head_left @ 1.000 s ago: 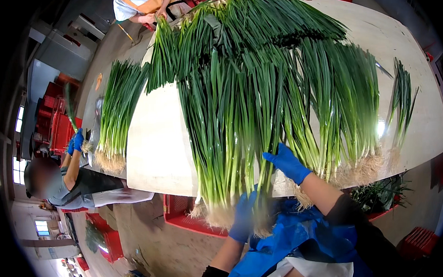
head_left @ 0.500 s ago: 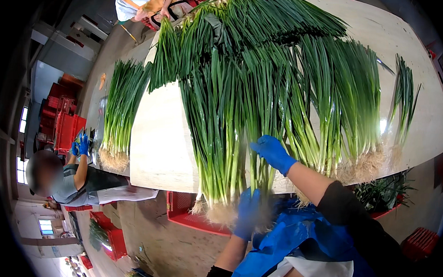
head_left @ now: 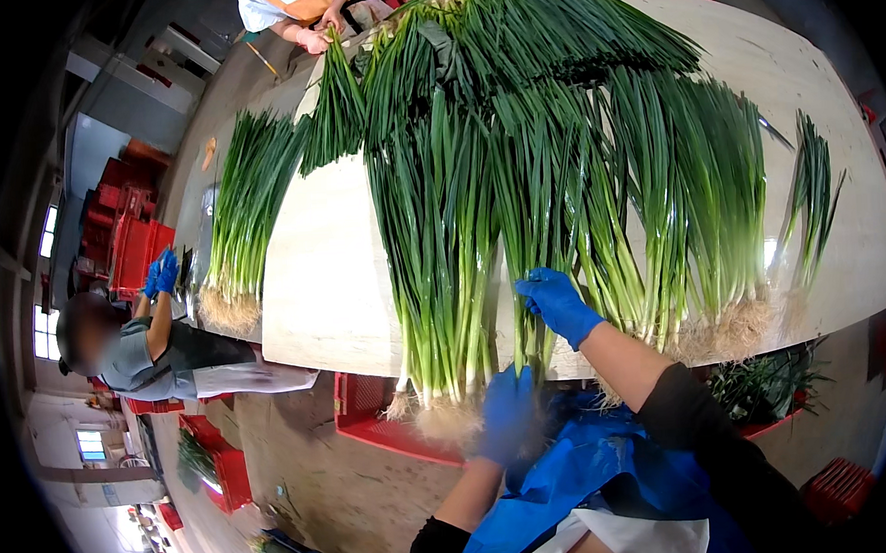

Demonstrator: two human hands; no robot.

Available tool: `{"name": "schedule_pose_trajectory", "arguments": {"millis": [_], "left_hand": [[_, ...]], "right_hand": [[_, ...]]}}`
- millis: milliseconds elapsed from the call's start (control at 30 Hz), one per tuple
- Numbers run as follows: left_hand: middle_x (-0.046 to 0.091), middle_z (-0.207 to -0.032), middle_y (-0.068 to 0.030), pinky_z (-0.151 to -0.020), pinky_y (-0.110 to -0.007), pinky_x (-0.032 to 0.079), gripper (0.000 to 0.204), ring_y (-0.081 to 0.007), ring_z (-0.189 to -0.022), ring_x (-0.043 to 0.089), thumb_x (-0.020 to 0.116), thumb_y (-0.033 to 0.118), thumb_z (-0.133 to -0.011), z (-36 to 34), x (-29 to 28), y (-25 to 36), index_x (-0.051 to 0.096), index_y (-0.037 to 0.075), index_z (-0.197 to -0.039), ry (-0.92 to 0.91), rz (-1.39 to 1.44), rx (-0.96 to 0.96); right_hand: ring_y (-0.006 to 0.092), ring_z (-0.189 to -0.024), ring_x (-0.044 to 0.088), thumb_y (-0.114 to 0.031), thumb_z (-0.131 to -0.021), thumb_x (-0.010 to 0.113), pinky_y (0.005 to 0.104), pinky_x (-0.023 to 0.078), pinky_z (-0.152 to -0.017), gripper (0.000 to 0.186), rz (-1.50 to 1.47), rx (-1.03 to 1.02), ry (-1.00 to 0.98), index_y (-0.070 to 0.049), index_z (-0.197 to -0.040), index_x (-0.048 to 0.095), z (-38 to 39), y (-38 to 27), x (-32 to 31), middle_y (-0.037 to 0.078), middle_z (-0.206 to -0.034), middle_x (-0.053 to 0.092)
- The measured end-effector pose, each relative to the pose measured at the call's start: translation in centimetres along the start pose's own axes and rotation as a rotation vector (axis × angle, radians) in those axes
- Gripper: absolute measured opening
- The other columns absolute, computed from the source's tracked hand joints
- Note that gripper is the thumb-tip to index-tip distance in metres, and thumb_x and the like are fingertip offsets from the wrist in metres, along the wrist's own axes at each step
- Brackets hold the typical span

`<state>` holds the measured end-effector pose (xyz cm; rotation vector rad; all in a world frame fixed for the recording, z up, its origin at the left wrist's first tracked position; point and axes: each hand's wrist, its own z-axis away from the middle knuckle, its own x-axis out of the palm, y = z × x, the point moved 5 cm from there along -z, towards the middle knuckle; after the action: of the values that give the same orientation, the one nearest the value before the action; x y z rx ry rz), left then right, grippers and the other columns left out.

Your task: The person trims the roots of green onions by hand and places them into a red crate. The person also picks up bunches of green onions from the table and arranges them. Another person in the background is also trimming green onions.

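1. Head view, centre: a narrow bunch of leek-like stalks (head_left: 524, 337) lies on the bench (head_left: 323, 283), its roots near the lower edge.
2. The right hand (head_left: 555, 303) has fingers bent in at the stems; the left hand (head_left: 508, 413) meets the root end, blurred. Whether either grips, I cannot tell.
3. Progress, as judged: rooted groups stand loosely separated left and right; the upper-centre leafy heap (head_left: 570, 29) seems unseparated.
4. The bunch's long axis runs nearly vertical in frame, leaves pointing up, roots down.
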<state>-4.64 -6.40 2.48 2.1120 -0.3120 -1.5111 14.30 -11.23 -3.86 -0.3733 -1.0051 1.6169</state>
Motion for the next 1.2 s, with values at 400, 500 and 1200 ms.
{"name": "schedule_pose_trajectory", "arguments": {"millis": [400, 500, 1200], "left_hand": [[0.059, -0.074, -0.0048, -0.046, -0.022, 0.039, 0.040, -0.0089, -0.051, 0.048, 0.056, 0.021, -0.092, -1.0, 3.1, -1.8, 0.050, 0.006, -0.128, -0.297, 1.544, -1.031], [0.056, -0.070, -0.0023, -0.043, -0.021, 0.036, 0.046, -0.0084, -0.048, 0.046, 0.062, 0.028, -0.088, -2.5, 2.7, -1.9, 0.052, 0.005, -0.126, -0.346, 1.508, -0.976], [0.056, -0.117, -0.0256, -0.090, -0.042, 0.046, 0.076, -0.0386, -0.107, 0.056, 0.078, 0.028, -0.066, -4.6, 6.1, -3.0, 0.043, -0.002, -0.126, -0.176, -0.159, -0.445]], "right_hand": [[0.0087, -0.054, 0.042, -0.023, -0.098, 0.048, 0.0239, 0.040, -0.055, 0.029, -0.361, -0.071, -0.223, 0.000, -0.110, 0.060, 9.9, -1.1, -1.5, -0.001, -0.063, 0.046], [0.0077, -0.047, 0.034, -0.024, -0.097, 0.048, 0.0229, 0.034, -0.048, 0.030, -0.366, 0.025, -0.277, 0.000, -0.109, 0.061, 13.0, -0.4, -4.4, -0.003, -0.057, 0.039], [0.0236, -0.109, 0.053, -0.025, -0.094, 0.055, 0.0328, 0.041, -0.097, 0.047, 0.651, -0.470, 1.266, 0.005, -0.129, 0.045, 34.2, -0.3, -56.4, 0.016, -0.124, 0.053]]}}
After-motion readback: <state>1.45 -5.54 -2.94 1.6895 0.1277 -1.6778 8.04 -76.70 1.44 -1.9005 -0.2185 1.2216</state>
